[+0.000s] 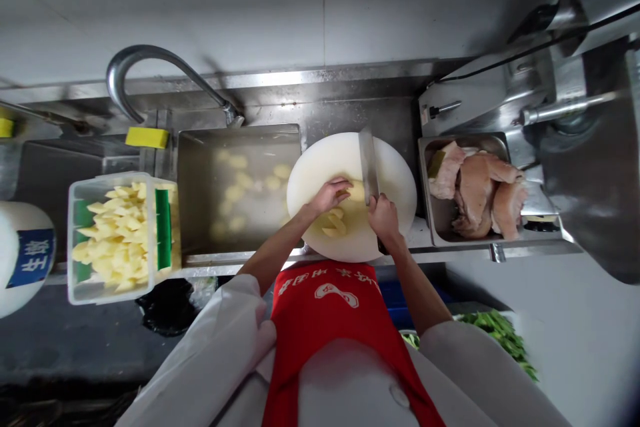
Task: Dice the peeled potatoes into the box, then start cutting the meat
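Note:
A round white cutting board (395, 213) lies in front of me on the steel counter. My right hand (384, 217) is closed around the handle of a cleaver (369, 163), its blade pointing away from me and standing beside a peeled potato (356, 192). On the potato's left side, my left hand (330, 195) grips it with bent fingers, pressing it to the board. Several cut potato pieces (336, 223) lie just below that hand. The blade hides part of the potato's right end.
Left of the board is a sink (195, 180) of cloudy water with several potatoes. Beyond it stands a plastic tub (73, 280) of potato chunks. A curved faucet (165, 53) and a yellow sponge (147, 137) are behind. Rightward, a steel tray (435, 233) holds raw meat beside a machine (590, 147).

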{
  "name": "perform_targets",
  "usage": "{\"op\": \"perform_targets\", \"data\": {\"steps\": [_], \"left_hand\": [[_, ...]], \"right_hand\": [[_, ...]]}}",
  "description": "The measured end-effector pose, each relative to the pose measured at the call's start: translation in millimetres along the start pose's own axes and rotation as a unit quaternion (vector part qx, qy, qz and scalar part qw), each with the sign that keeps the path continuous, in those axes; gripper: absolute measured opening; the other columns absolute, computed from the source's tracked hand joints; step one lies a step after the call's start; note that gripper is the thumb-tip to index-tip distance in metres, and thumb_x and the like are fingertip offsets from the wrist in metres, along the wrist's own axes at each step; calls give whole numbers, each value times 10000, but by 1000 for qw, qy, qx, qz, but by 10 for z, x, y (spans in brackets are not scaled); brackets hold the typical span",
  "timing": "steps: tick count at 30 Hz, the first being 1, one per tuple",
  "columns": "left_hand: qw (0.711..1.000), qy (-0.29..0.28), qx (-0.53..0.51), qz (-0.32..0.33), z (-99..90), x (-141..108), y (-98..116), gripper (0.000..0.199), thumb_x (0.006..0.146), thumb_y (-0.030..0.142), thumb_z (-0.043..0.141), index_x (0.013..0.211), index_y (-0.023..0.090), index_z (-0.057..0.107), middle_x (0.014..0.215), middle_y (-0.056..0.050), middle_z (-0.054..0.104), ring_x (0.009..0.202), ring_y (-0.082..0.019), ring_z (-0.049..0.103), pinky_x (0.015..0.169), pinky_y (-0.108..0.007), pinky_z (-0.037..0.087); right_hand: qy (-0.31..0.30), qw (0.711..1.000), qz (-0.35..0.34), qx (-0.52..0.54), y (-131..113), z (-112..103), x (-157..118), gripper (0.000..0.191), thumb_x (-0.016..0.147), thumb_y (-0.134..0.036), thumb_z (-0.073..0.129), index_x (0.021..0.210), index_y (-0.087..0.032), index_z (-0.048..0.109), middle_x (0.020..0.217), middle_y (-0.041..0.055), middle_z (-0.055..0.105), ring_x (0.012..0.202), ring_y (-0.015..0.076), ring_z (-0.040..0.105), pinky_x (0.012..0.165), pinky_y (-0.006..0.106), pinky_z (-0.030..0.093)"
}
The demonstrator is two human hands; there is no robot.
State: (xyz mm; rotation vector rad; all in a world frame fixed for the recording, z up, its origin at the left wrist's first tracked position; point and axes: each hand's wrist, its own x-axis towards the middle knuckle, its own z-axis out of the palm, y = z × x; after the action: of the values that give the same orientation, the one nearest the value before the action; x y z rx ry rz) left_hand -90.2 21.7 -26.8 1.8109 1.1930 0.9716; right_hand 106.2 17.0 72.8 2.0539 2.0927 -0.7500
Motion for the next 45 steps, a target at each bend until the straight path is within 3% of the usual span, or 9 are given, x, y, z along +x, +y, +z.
{"op": "perform_targets", "data": {"steps": [11,19,23,27,31,34,36,41,45], "left_hand": [[998,57,23,-8,1,15,118,199,969,345,552,1022,227,704,1039,-76,676,991,-200,648,910,-375,562],[999,17,30,21,66,33,141,192,971,306,557,992,195,713,1053,-95,688,1007,-209,648,923,-399,554],[980,172,-75,-70,-9,27,129,286,959,411,579,916,162,712,923,-83,704,851,-181,667,821,-356,570],[924,304,-152,-177,-118,-103,174,409,1011,475,457,1049,136,683,945,-102,711,854,-177,687,842,-363,583],[981,153,-5,-121,-100,-550,366,588,911,554,618,1361,177,583,1416,-176,551,1329,-299,526,1097,-476,470],[988,9,135,-75,78,-885,464,1048,627,628,857,1505,226,450,1646,-185,214,1504,-448,223,1191,-609,314],[978,-5,196,-74,220,-940,455,1149,535,633,900,1514,244,442,1672,-177,118,1513,-506,119,1197,-667,236],[971,39,219,-82,373,-503,290,1206,566,675,864,1559,215,358,1676,-199,46,1520,-517,-7,1198,-689,161],[983,-61,174,6,240,-169,188,1124,630,626,855,1555,220,364,1655,-196,143,1535,-447,83,1224,-615,222]], "right_hand": [[-19,1000,-8,-19,-144,-128,-90,345,1050,-297,348,1121,-83,609,974,183,713,916,251,687,761,285,427],[-37,996,-40,64,-74,-93,99,242,981,-253,437,939,-130,641,900,141,719,848,226,697,735,274,468],[-65,956,-18,285,200,-338,50,246,948,-413,489,835,-198,530,580,-17,563,477,128,547,519,232,441],[-76,901,2,428,498,-475,-36,335,902,-551,532,842,-230,455,509,-84,446,400,101,443,441,215,402],[43,985,13,164,744,-522,-160,286,946,-435,493,833,-181,564,570,31,575,543,170,569,558,268,437],[54,997,31,-46,864,-461,-331,305,988,-352,457,935,-117,645,780,159,687,733,243,661,672,312,436],[24,993,58,-99,895,-360,-466,330,1016,-336,422,1028,-99,652,855,181,706,792,262,686,699,318,429],[-13,990,75,-121,775,-45,-742,354,1047,-309,343,1117,-95,617,886,192,716,846,282,708,727,326,436],[-27,996,15,-82,713,86,-830,332,1040,-315,359,1062,-114,624,835,171,716,810,265,705,708,309,434]]}}
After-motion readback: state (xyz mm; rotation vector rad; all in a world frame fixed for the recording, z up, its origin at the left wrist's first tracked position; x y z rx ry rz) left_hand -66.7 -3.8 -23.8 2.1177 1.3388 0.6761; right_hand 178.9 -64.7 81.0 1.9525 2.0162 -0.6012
